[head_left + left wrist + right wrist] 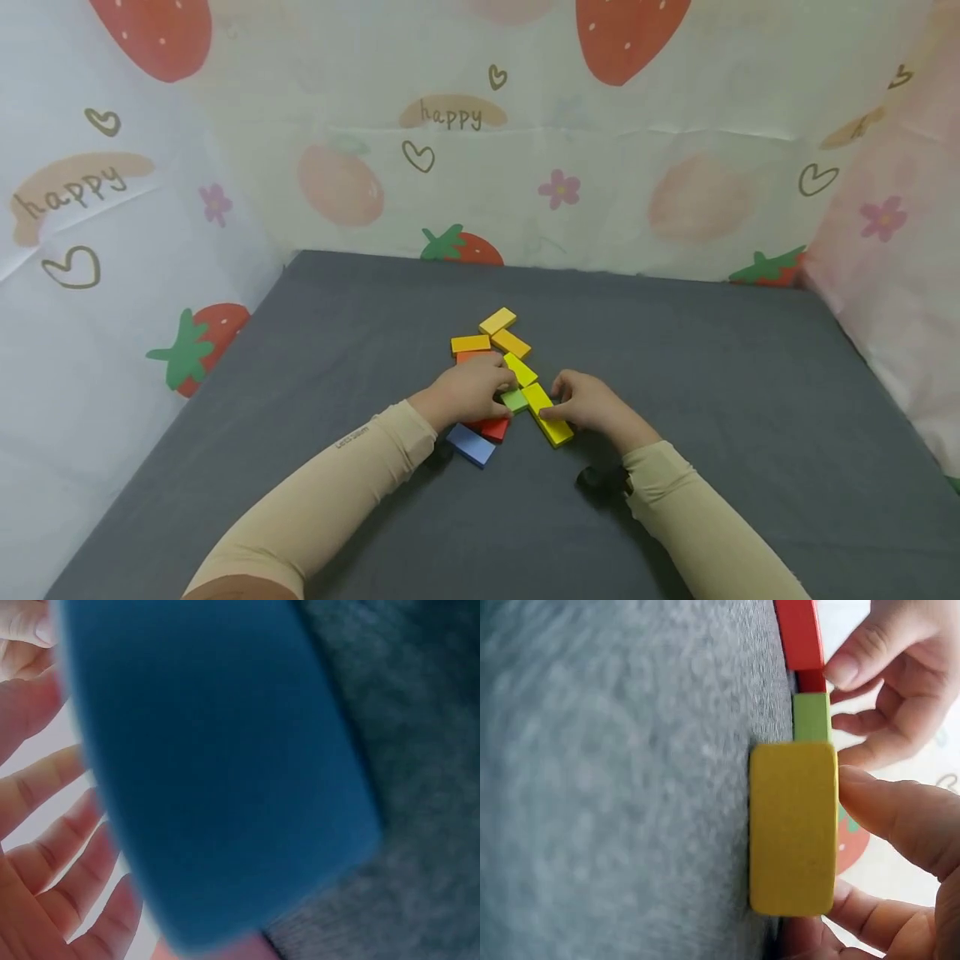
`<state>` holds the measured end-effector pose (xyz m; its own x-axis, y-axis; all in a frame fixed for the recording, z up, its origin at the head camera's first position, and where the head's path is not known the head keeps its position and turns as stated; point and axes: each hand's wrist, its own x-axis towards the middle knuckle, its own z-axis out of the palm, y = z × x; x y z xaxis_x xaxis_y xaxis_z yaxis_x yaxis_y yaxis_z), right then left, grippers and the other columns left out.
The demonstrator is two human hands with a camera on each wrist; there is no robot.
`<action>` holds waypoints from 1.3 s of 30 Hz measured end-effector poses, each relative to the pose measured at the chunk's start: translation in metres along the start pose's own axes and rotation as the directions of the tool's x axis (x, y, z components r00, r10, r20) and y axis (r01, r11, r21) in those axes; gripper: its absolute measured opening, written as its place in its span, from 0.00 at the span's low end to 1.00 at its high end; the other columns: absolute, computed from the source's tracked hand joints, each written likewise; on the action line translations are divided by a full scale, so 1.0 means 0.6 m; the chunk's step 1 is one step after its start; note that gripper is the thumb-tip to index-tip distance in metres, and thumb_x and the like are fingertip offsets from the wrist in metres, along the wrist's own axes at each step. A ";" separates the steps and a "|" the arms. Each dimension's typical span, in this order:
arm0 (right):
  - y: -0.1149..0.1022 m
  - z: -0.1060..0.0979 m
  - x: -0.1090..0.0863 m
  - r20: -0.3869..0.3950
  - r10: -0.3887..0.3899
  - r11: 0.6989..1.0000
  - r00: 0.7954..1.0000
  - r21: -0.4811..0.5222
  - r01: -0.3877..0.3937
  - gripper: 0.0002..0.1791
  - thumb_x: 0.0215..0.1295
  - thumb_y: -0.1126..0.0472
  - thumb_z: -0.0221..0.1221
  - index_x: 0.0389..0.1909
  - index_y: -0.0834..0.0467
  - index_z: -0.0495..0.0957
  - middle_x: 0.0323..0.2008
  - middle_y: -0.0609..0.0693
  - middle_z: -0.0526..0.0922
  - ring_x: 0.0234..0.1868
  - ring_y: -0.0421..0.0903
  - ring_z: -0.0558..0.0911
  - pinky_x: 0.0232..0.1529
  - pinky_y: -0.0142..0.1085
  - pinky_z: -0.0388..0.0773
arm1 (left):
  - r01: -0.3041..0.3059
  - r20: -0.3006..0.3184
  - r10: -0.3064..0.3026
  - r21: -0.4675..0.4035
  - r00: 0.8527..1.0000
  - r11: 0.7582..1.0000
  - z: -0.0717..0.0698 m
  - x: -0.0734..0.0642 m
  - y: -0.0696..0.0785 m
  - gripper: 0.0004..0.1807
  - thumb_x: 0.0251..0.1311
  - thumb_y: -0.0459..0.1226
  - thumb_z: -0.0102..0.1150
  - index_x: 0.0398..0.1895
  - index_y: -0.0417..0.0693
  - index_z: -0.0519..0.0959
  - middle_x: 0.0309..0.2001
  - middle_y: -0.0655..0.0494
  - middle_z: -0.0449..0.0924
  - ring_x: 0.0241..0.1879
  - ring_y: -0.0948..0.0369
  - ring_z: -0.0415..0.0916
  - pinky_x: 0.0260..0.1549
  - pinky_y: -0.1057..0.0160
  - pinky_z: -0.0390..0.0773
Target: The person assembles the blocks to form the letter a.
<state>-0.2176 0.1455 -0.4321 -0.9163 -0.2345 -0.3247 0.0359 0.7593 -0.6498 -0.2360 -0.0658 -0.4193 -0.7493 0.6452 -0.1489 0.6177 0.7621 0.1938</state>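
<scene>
Over the wooden blocks my left hand (468, 392) reaches down, thumb and forefinger on either side of a light green block (515, 401). A red block (495, 429) shows below that hand, and an orange one (474, 356) partly hidden above it. My right hand (596, 408) holds the long yellow block (550, 417). In the right wrist view its thumb (889, 806) lies at one side of the yellow block (793, 829), the fingers at the other. A blue block (471, 445) lies nearest me and fills much of the left wrist view, hiding the left fingertips.
Beyond the hands lie a pale yellow block (498, 321), two amber blocks (470, 343) (512, 342) and a bright yellow one (521, 370). They rest on a dark grey cloth (360, 333). A printed curtain (480, 192) stands behind and at both sides.
</scene>
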 end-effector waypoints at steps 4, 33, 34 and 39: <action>0.000 0.004 0.001 -0.002 -0.020 0.999 1.000 -0.036 0.020 0.16 0.56 0.53 0.69 0.33 0.57 0.75 0.27 0.51 0.74 0.25 0.45 0.73 0.25 0.34 0.70 | -0.001 -0.011 0.001 0.028 1.000 1.000 0.000 0.004 0.004 0.16 0.56 0.52 0.68 0.42 0.54 0.81 0.38 0.57 0.70 0.38 0.62 0.66 0.39 0.65 0.68; -0.015 0.009 -0.007 -0.041 0.024 0.999 0.999 -0.044 -0.026 0.20 0.53 0.54 0.71 0.37 0.59 0.72 0.32 0.52 0.76 0.30 0.46 0.75 0.29 0.34 0.71 | 0.074 0.037 -0.071 -0.099 0.997 0.992 -0.008 0.004 0.034 0.19 0.54 0.43 0.71 0.46 0.52 0.77 0.41 0.59 0.80 0.36 0.62 0.71 0.39 0.65 0.74; -0.014 0.008 -0.006 -0.034 0.025 0.999 0.999 -0.039 -0.027 0.20 0.53 0.54 0.71 0.38 0.59 0.73 0.33 0.52 0.77 0.31 0.46 0.75 0.29 0.34 0.72 | 0.080 0.041 -0.076 -0.113 0.996 0.990 -0.009 0.003 0.035 0.19 0.54 0.43 0.71 0.47 0.51 0.76 0.41 0.59 0.81 0.36 0.63 0.72 0.39 0.65 0.74; -0.010 0.001 -0.004 0.013 0.015 1.000 1.000 -0.015 -0.015 0.17 0.55 0.55 0.70 0.39 0.60 0.76 0.33 0.52 0.78 0.29 0.45 0.76 0.28 0.34 0.73 | 0.091 0.053 -0.084 -0.167 0.995 0.982 -0.008 0.000 0.037 0.21 0.54 0.43 0.71 0.49 0.51 0.76 0.44 0.58 0.82 0.36 0.63 0.73 0.41 0.65 0.76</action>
<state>-0.2154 0.1413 -0.4276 -0.9103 -0.2312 -0.3434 0.0432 0.7719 -0.6342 -0.2236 -0.0490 -0.4102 -0.7846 0.5812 -0.2161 0.4982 0.7984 0.3381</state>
